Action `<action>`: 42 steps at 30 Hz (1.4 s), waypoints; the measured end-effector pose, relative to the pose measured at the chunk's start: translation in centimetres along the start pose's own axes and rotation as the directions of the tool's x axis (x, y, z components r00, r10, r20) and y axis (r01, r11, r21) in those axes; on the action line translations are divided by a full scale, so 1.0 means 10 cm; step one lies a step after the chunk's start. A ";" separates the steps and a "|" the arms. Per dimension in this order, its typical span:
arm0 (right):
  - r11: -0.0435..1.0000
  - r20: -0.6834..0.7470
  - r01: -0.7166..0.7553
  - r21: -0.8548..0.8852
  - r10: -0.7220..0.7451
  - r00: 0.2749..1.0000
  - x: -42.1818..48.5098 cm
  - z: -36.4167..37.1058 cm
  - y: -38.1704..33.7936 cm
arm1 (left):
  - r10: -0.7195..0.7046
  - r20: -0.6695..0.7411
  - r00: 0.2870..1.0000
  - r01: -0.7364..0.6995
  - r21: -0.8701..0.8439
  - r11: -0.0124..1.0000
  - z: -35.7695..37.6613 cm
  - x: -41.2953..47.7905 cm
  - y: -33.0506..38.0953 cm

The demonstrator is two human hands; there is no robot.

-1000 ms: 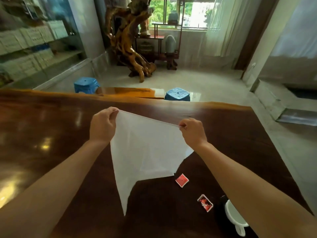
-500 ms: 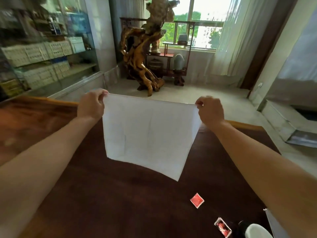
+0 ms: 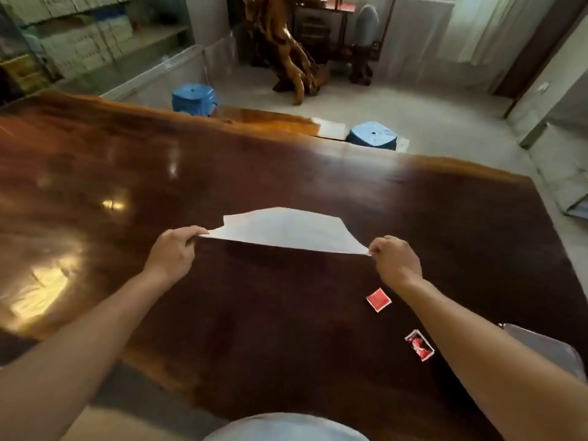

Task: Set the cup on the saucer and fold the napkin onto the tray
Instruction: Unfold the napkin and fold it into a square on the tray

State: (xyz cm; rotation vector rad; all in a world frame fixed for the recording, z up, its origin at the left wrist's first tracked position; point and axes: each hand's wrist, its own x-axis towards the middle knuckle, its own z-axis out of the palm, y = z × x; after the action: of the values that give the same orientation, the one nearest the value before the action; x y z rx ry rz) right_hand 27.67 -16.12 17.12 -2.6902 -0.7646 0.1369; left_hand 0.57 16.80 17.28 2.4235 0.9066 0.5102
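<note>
Since half a second ago the napkin (image 3: 288,232) has swung from hanging upright to billowing flat, low over the table (image 3: 286,313). Left hand (image 3: 173,253) and right hand (image 3: 393,261) each pinch a near corner, its long edge spanning left-right; the tray (image 3: 547,348) lies nearest the right arm.

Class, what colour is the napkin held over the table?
White, plain with no pattern; the napkin shows best in the head view.

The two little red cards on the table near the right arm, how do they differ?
The farther card is plain red; the nearer card bears a red picture inside a white border. The farther card looks squarer, the nearer card longer and narrower. Both lie flat on the dark wooden table, apart from each other.
</note>
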 end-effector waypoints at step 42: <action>0.801 0.402 -0.597 0.050 0.531 0.746 0.49 2.14 0.57 | -0.672 0.281 0.685 0.653 0.171 0.738 1.90 0.21 -1.13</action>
State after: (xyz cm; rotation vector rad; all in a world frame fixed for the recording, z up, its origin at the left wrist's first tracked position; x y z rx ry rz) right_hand 30.69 -11.76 -4.90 -2.6564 0.0254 0.8421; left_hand 5.91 19.61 -4.13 1.9239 1.5493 -0.1932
